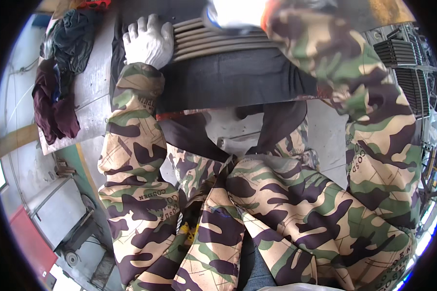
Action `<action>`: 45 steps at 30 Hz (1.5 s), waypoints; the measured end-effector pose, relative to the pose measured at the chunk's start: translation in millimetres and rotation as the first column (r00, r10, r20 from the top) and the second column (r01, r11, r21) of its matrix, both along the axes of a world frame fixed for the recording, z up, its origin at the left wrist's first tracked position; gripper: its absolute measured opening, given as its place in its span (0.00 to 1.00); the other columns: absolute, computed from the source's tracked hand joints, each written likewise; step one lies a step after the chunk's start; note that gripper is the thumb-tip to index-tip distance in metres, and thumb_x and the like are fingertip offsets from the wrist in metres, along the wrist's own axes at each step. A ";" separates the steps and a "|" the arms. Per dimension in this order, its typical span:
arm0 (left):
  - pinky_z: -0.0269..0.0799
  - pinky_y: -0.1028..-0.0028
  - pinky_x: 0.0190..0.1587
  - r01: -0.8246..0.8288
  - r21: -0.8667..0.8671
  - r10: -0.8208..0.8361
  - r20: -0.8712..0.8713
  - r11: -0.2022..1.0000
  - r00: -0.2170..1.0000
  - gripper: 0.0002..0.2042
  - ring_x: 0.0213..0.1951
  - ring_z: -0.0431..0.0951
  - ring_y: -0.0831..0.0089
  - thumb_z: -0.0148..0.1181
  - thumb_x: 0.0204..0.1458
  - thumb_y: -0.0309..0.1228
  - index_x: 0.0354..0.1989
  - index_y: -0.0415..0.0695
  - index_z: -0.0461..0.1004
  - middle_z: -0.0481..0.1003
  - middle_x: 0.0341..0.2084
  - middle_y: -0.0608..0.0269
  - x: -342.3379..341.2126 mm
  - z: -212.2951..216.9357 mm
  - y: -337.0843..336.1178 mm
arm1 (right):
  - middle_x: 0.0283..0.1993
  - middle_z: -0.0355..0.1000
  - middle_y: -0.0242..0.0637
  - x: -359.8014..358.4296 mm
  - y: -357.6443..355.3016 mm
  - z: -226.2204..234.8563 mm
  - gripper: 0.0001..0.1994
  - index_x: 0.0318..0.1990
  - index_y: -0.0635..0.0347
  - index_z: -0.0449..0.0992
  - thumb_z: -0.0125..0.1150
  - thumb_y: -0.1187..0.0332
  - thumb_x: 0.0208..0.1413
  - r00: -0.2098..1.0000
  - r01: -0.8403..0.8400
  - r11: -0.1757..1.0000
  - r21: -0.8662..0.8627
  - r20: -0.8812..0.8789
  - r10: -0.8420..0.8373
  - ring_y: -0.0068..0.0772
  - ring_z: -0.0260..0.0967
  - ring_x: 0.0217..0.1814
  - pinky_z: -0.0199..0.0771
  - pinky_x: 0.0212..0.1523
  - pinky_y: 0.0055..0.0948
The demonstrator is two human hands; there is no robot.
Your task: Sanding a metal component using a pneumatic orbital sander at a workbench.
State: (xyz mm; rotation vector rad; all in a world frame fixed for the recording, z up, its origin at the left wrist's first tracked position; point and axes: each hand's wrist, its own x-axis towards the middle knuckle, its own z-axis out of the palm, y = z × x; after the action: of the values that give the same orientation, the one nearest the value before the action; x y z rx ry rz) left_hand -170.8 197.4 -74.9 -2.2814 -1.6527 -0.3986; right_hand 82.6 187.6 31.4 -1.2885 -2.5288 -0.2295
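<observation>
My left hand [149, 43], in a white knit glove, lies flat with its fingers spread on a black cloth [228, 77] draped over the bench. Its thumb side is against the left ends of several grey-brown metal rods [213, 42], which lie side by side across the cloth. Over the far side of the rods, my right hand [240, 13] is a bright white blur at the upper edge of the view, with orange at the cuff. Its fingers cannot be made out, nor whether anything is in them.
A dark grey-green garment [70, 41] and a maroon cloth [56, 109] lie on the pale surface to the left. At the right stand stacks of dark metal bars [400, 53]. A grey machine [73, 218] and a red panel [31, 237] are at the lower left.
</observation>
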 end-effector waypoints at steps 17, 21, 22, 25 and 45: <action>0.64 0.50 0.60 0.010 0.085 -0.014 0.056 0.996 0.998 0.22 0.55 0.73 0.48 0.52 0.61 0.43 0.56 0.41 0.75 0.76 0.52 0.49 -30.9 -9.6 -1.4 | 0.44 0.78 0.48 -10.6 12.4 -8.6 0.14 0.45 0.59 0.80 0.57 0.62 0.57 0.991 0.071 0.993 -0.091 0.121 -0.060 0.51 0.80 0.47 0.82 0.46 0.49; 0.61 0.50 0.63 -0.004 -0.001 0.004 0.016 1.000 1.000 0.24 0.60 0.71 0.47 0.50 0.62 0.45 0.59 0.40 0.74 0.75 0.56 0.47 -27.2 -4.2 5.6 | 0.48 0.74 0.48 -8.3 -13.5 2.4 0.15 0.50 0.59 0.76 0.54 0.62 0.59 0.982 0.083 0.977 -0.195 0.185 -0.047 0.51 0.75 0.51 0.79 0.48 0.50; 0.60 0.49 0.65 0.001 -0.102 0.001 0.017 0.995 1.000 0.25 0.62 0.70 0.46 0.50 0.62 0.45 0.60 0.40 0.73 0.74 0.57 0.46 -16.6 5.6 6.5 | 0.49 0.74 0.48 -3.4 -10.8 7.8 0.15 0.50 0.59 0.75 0.54 0.63 0.59 0.975 0.138 0.970 -0.202 0.202 -0.097 0.52 0.75 0.52 0.79 0.49 0.50; 0.60 0.48 0.65 -0.063 0.027 0.062 0.047 0.998 0.997 0.25 0.61 0.70 0.46 0.49 0.62 0.45 0.59 0.40 0.74 0.74 0.57 0.46 -29.0 -6.2 -3.0 | 0.51 0.74 0.49 -26.9 -4.9 6.9 0.15 0.50 0.59 0.75 0.54 0.63 0.59 0.972 0.142 0.968 -0.206 0.215 -0.097 0.52 0.75 0.53 0.78 0.50 0.50; 0.63 0.47 0.60 -0.034 0.113 0.019 0.133 0.993 0.991 0.23 0.57 0.72 0.45 0.52 0.59 0.42 0.56 0.38 0.76 0.76 0.53 0.46 3.8 6.6 -12.8 | 0.33 0.74 0.47 -16.3 35.4 7.2 0.10 0.34 0.57 0.76 0.61 0.62 0.49 0.998 -0.063 0.997 0.038 0.021 0.062 0.52 0.76 0.37 0.76 0.35 0.51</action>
State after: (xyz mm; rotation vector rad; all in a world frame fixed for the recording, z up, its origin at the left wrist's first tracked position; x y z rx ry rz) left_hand -167.0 184.7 -68.4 -2.1888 -1.6727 -0.6340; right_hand 66.4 223.0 38.7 -1.1970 -2.5636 -0.2779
